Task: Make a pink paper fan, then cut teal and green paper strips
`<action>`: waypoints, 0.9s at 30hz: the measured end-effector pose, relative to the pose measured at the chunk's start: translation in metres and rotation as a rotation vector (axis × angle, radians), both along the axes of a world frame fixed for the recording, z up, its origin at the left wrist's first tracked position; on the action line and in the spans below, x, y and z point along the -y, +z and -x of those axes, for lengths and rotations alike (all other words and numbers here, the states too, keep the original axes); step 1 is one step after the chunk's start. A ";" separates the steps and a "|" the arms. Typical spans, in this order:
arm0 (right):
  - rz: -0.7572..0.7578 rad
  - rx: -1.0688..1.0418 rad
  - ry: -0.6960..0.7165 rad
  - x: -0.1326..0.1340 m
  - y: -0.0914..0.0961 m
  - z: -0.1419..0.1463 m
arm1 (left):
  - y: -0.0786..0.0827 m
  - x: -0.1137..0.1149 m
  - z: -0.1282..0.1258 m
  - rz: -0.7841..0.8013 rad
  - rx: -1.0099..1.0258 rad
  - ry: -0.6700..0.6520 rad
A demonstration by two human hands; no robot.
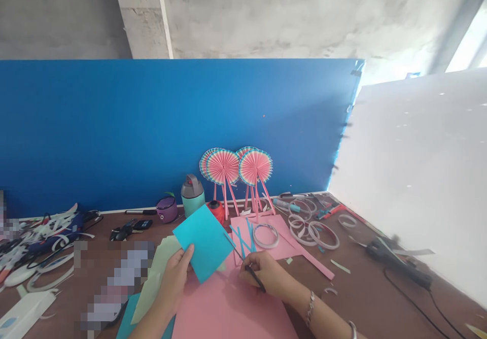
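Observation:
My left hand [178, 270] pinches a turquoise sheet of paper [205, 242] by its lower left side, holding it tilted above the table. In my right hand [264, 273] is a pair of scissors [254, 276] with dark handles, fingers closed around them. Its blades point up and left, at the right edge of the turquoise sheet. Beneath both hands lies a large pink sheet [232, 308]. Thin blue paper strips [243, 237] rest on another pink sheet [283, 232], beside a roll of tape [266, 236]. Pale green paper [162, 263] lies under my left forearm.
Pink pleated paper fans [255, 167] lean against the blue partition [114, 136]. A turquoise flask [193, 197] and a purple pot [166, 209] stand at the back. Several tape rolls [323, 235] and a black corded tool [397, 263] lie to the right. Tangled cables and scraps [57, 227] fill the left.

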State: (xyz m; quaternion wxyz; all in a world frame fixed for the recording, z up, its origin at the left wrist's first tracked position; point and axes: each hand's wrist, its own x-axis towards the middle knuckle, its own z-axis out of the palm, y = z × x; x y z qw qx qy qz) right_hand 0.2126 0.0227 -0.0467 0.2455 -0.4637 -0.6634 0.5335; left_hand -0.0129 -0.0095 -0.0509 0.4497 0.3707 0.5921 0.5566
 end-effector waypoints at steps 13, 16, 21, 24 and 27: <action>0.019 -0.028 0.038 -0.004 -0.012 -0.003 | 0.000 0.001 0.000 -0.025 -0.011 -0.015; 0.027 -0.030 0.034 -0.004 -0.012 -0.001 | 0.003 0.002 -0.002 -0.029 -0.009 -0.014; 0.017 -0.056 0.049 -0.004 -0.012 -0.001 | 0.010 0.004 -0.006 -0.031 0.033 -0.069; 0.013 -0.061 0.052 -0.004 -0.012 -0.001 | 0.010 0.004 -0.007 -0.026 0.054 -0.097; 0.012 -0.071 0.049 -0.003 -0.011 -0.001 | 0.007 0.003 -0.006 -0.022 0.064 -0.115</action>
